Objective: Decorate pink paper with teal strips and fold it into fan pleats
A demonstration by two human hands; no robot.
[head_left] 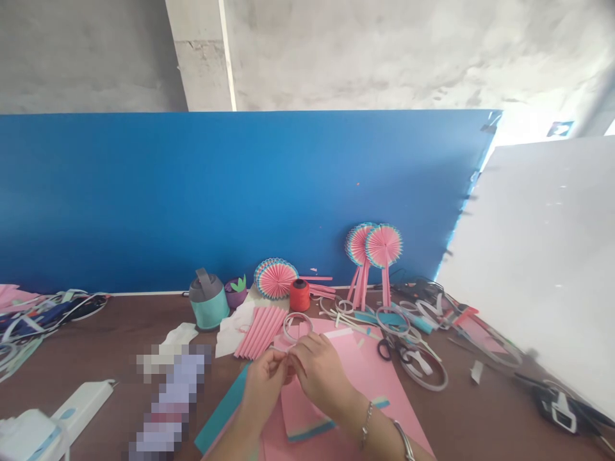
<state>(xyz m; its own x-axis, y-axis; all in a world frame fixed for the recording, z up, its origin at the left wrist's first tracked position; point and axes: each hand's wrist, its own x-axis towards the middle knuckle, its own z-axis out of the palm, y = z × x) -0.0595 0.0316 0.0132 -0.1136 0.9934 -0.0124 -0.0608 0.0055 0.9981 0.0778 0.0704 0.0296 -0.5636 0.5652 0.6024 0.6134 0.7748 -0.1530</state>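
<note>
Close together over the pink paper, my left hand [263, 379] and my right hand [321, 366] both pinch at the same spot. Whatever sits between the fingertips is too small and too covered to name. Just beyond the fingers lies a roll of tape [297, 322]. A pleated pink paper strip [261, 331] rests behind my left hand. Beneath my hands a folded pink sheet with a blue edge [303, 417] lies on a larger pink sheet [384, 390]. A teal sheet [221, 410] shows to the left.
Two pink paper fans on sticks [384, 246] lean on the blue partition [230, 192]. Another round fan [277, 280] stands beside a red thread spool [300, 296]. Scissors [384, 349] and tape rolls lie right; a teal-grey cup [209, 302] and power strip [77, 410] stand left.
</note>
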